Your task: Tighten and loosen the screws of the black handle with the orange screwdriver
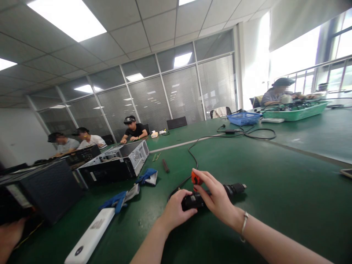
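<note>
A long black object (231,190) with a metallic tip at its right end lies low over the green table in front of me; its exact kind is unclear. My left hand (177,205) grips its left end between thumb and fingers. Above its middle, my right hand (216,192) pinches a small orange-red piece (195,178) between fingertips and thumb. How the piece joins the black object is hidden by my fingers. Behind my hands a black cable (194,156) runs away to a small black box (231,131).
An open computer case (121,163), blue-grey gloves (118,201) and a white power bank-like block (90,236) lie left. Another person's hand (12,233) is at the lower left. Blue (243,119) and green baskets (299,114) stand far right. Several people sit around the table.
</note>
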`<move>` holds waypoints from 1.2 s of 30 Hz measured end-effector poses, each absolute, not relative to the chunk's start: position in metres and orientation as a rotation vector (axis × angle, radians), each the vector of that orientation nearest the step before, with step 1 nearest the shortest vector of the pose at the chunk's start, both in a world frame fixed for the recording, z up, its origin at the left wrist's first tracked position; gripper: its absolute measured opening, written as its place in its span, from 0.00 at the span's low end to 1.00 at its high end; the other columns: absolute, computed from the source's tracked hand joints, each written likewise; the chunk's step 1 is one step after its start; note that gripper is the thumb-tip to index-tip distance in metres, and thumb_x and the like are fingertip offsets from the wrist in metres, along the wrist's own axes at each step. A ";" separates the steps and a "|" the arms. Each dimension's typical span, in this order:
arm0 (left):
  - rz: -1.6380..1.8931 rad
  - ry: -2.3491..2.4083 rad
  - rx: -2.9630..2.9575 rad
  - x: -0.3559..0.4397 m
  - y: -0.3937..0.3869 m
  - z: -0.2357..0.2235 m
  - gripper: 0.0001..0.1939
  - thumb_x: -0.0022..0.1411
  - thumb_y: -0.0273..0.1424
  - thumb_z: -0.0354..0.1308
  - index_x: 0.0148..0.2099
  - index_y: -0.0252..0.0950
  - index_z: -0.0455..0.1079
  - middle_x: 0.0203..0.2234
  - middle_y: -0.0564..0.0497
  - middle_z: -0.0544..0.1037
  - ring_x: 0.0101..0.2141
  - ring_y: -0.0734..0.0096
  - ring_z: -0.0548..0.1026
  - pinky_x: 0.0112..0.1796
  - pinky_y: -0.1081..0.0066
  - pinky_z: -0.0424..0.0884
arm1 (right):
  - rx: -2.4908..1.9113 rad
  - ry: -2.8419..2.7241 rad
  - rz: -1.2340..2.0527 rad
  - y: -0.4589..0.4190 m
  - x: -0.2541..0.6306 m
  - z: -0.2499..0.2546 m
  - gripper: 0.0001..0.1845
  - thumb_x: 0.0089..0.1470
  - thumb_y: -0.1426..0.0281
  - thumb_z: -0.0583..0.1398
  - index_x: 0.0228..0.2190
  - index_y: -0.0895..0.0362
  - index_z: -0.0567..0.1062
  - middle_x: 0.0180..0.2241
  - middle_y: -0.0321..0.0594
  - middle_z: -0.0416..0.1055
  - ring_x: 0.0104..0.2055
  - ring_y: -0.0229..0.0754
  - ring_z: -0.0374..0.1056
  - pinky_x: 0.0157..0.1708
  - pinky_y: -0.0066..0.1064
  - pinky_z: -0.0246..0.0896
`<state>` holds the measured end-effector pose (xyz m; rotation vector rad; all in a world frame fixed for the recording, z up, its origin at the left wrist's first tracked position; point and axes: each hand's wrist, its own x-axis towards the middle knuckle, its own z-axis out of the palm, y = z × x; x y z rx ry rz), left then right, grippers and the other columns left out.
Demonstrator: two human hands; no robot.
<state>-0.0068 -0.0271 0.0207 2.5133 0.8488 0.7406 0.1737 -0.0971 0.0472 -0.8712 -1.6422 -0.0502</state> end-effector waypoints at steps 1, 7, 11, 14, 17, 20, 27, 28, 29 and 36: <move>0.737 0.846 2.517 -0.007 -0.027 0.021 0.23 0.48 0.32 0.68 0.47 0.40 0.69 0.42 0.49 0.75 0.41 0.61 0.73 0.44 0.65 0.68 | -0.868 -1.654 -0.034 -0.098 0.173 0.048 0.28 0.60 0.77 0.51 0.60 0.49 0.55 0.48 0.44 0.65 0.48 0.43 0.65 0.47 0.36 0.65; 0.737 0.858 2.512 -0.007 -0.027 0.021 0.22 0.48 0.32 0.68 0.47 0.39 0.69 0.41 0.49 0.75 0.40 0.61 0.73 0.44 0.65 0.68 | -0.921 -1.653 -0.075 -0.097 0.172 0.048 0.27 0.59 0.73 0.55 0.58 0.50 0.58 0.45 0.44 0.66 0.45 0.43 0.67 0.44 0.36 0.67; 0.726 0.856 2.516 -0.008 -0.028 0.021 0.23 0.48 0.32 0.68 0.47 0.40 0.69 0.41 0.49 0.75 0.40 0.62 0.73 0.44 0.65 0.68 | -0.966 -1.662 -0.076 -0.095 0.173 0.047 0.28 0.60 0.73 0.52 0.60 0.50 0.55 0.44 0.43 0.69 0.44 0.44 0.68 0.44 0.36 0.69; 0.724 0.850 2.518 -0.008 -0.028 0.022 0.22 0.49 0.32 0.68 0.47 0.40 0.69 0.41 0.50 0.75 0.40 0.62 0.73 0.43 0.66 0.68 | -0.990 -1.666 -0.104 -0.097 0.173 0.046 0.30 0.60 0.72 0.52 0.62 0.52 0.52 0.47 0.45 0.69 0.47 0.46 0.68 0.46 0.38 0.68; 0.730 0.857 2.511 -0.008 -0.028 0.022 0.22 0.49 0.32 0.68 0.47 0.40 0.69 0.40 0.50 0.75 0.39 0.62 0.73 0.43 0.66 0.69 | -1.028 -1.638 -0.183 -0.096 0.174 0.044 0.29 0.58 0.69 0.56 0.59 0.51 0.57 0.46 0.45 0.69 0.47 0.48 0.67 0.46 0.42 0.68; 0.732 0.864 2.502 -0.008 -0.028 0.021 0.23 0.48 0.32 0.68 0.47 0.40 0.68 0.41 0.50 0.75 0.40 0.61 0.73 0.43 0.65 0.68 | -1.033 -1.618 -0.198 -0.094 0.175 0.042 0.27 0.59 0.69 0.56 0.58 0.51 0.59 0.43 0.44 0.71 0.43 0.47 0.69 0.43 0.41 0.68; 0.725 0.862 2.512 -0.007 -0.027 0.021 0.22 0.48 0.32 0.68 0.47 0.39 0.69 0.41 0.50 0.75 0.40 0.62 0.73 0.43 0.66 0.68 | -1.021 -1.669 -0.165 -0.097 0.174 0.045 0.31 0.60 0.71 0.54 0.62 0.52 0.51 0.45 0.45 0.70 0.45 0.46 0.68 0.45 0.40 0.67; 0.727 0.864 2.511 -0.007 -0.027 0.021 0.22 0.48 0.32 0.68 0.47 0.39 0.69 0.41 0.50 0.75 0.40 0.62 0.73 0.43 0.66 0.68 | -1.014 -1.670 -0.193 -0.097 0.174 0.045 0.30 0.59 0.71 0.55 0.61 0.52 0.53 0.45 0.45 0.70 0.45 0.46 0.68 0.45 0.41 0.66; 0.732 0.865 2.509 -0.007 -0.027 0.021 0.22 0.48 0.33 0.68 0.46 0.39 0.69 0.41 0.50 0.75 0.40 0.61 0.73 0.43 0.66 0.68 | -1.006 -1.666 -0.219 -0.097 0.174 0.045 0.29 0.59 0.71 0.55 0.60 0.52 0.56 0.44 0.45 0.70 0.44 0.46 0.68 0.45 0.41 0.66; 0.741 0.844 2.513 -0.008 -0.027 0.021 0.23 0.48 0.32 0.68 0.47 0.40 0.69 0.42 0.49 0.75 0.41 0.61 0.73 0.45 0.65 0.68 | -0.976 -1.643 -0.205 -0.095 0.175 0.043 0.28 0.60 0.73 0.53 0.61 0.53 0.55 0.42 0.45 0.71 0.43 0.44 0.69 0.43 0.38 0.68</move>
